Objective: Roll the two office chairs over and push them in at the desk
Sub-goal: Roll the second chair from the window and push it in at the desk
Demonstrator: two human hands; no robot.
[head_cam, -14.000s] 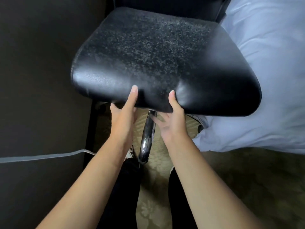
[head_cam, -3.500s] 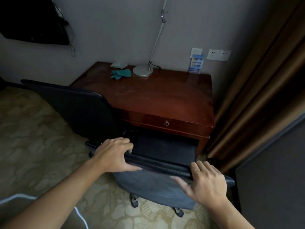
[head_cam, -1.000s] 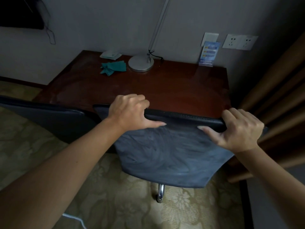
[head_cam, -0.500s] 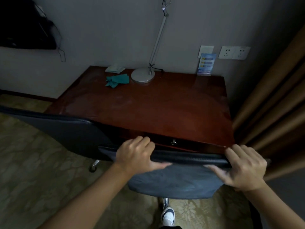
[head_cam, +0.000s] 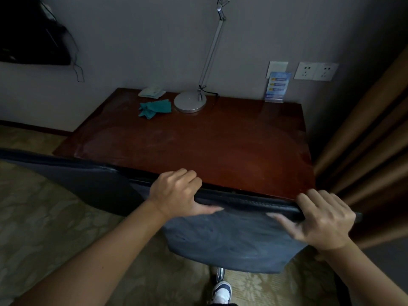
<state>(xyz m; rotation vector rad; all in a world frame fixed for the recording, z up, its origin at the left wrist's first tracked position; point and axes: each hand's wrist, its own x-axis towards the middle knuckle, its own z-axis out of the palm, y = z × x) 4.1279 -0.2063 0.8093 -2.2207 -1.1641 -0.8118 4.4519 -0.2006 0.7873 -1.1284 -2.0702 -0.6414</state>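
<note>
Both hands grip the top edge of one office chair's backrest [head_cam: 231, 237], which stands against the near edge of the tabletop [head_cam: 198, 146], toward its right corner. The left hand [head_cam: 176, 193] clamps the left end of that top edge: its fingers [head_cam: 187, 175] are pressed together and curled over the far side, and the thumb lies flat along the near face of the backrest. The right hand [head_cam: 324, 219] holds the right end the same way, fingers together and hooked over the rim, thumb stretched along the near face.

The second office chair [head_cam: 72, 180] stands just left of the first, its dark backrest running along the near left edge of the tabletop and overlapping behind the first chair's left side.

At the far edge of the tabletop sit a lamp base [head_cam: 189, 101] with its thin arm rising up the wall, a crumpled teal cloth [head_cam: 154, 108] just left of it, a pale folded packet [head_cam: 152, 92] behind the cloth, and a small blue card stand [head_cam: 276, 87] at the far right corner. A brown curtain [head_cam: 364, 138] hangs right of the tabletop. A shoe [head_cam: 221, 292] shows on the patterned carpet [head_cam: 44, 217] below the chair.
</note>
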